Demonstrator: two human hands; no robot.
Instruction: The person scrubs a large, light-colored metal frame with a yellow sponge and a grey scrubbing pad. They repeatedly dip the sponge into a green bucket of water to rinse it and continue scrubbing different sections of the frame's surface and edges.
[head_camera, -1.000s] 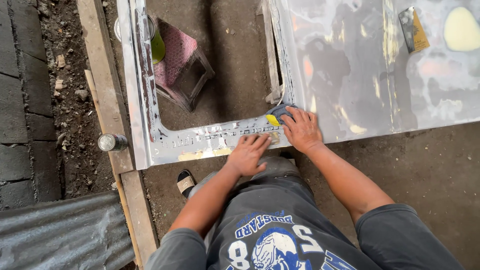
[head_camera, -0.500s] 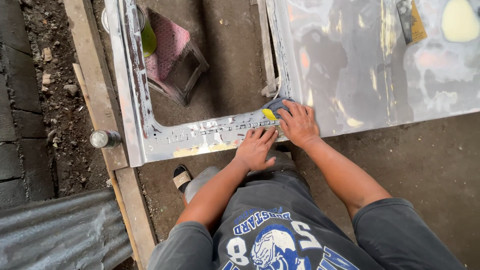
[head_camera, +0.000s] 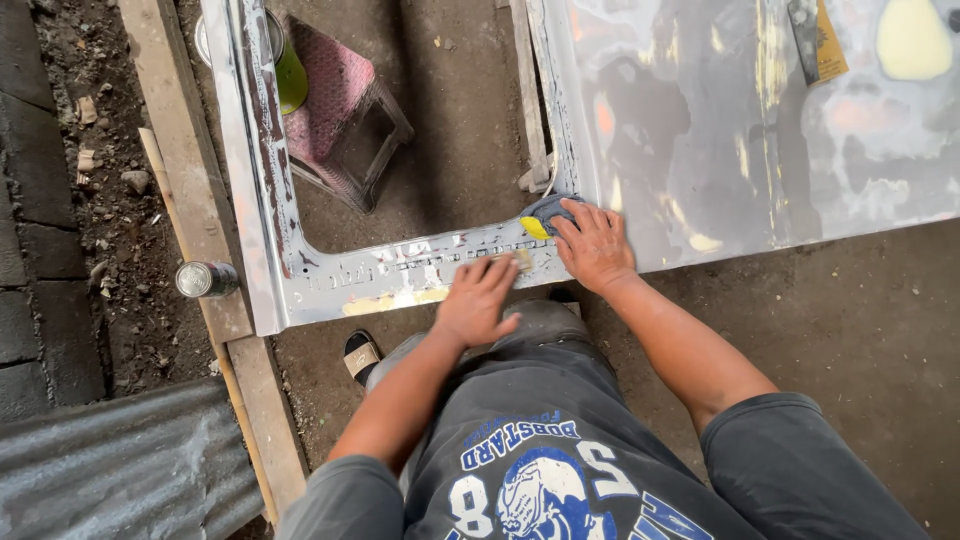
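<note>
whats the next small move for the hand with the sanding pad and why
Probably stroke the sanding pad leftward along the metal frame. The right hand presses it at the corner, the left hand braces the frame, and yellowish filler patches lie further left.

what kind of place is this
Probably an informal auto body workshop, outdoors or open-sided: a bare metal panel with filler patches lies on a dirt floor, with sandpaper and a can nearby.

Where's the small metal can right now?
In the head view the metal can lies at the left, on the wooden plank, just left of the metal panel's frame corner, away from both hands.
</note>
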